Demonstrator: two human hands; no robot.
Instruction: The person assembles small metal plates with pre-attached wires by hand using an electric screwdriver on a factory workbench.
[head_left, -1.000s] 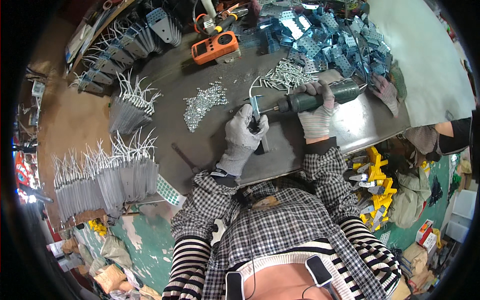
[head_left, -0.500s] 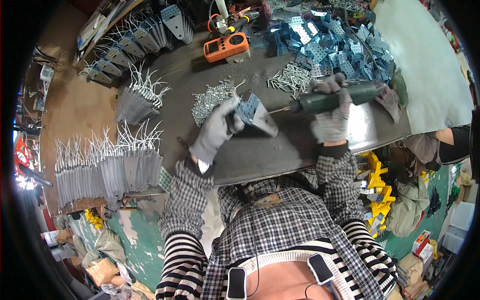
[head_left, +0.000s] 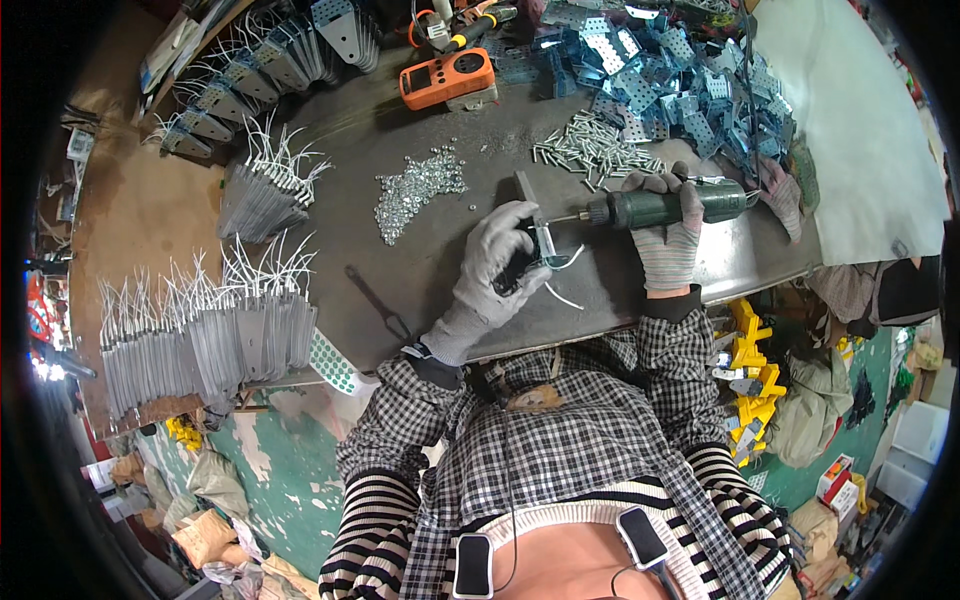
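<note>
My left hand [head_left: 488,272], in a grey glove, is closed around a flat metal bracket [head_left: 543,238] with white wires. The bracket stands nearly edge-on, and its wires trail to the lower right. In my right hand [head_left: 668,232], also gloved, is a dark green electric screwdriver [head_left: 655,205] lying level. Its thin bit points left and reaches the bracket's side; whether it sits on a screw is too small to tell. Left of my hands lies a heap of small shiny nuts [head_left: 415,195]. Beyond the screwdriver is a pile of metal screws or pins [head_left: 590,148].
Blue perforated brackets [head_left: 690,95] heap up at the far right. An orange handheld meter [head_left: 450,78] rests at the back. Rows of wired grey plates [head_left: 215,345] stand along the left. A loose glove [head_left: 780,200] lies right of the screwdriver. A dark tool [head_left: 378,300] lies near the table edge.
My left hand has moved right and turned the bracket edge-on, bringing its wires from the far side to the near right. The screwdriver has stayed nearly in place, its bit now at the bracket.
</note>
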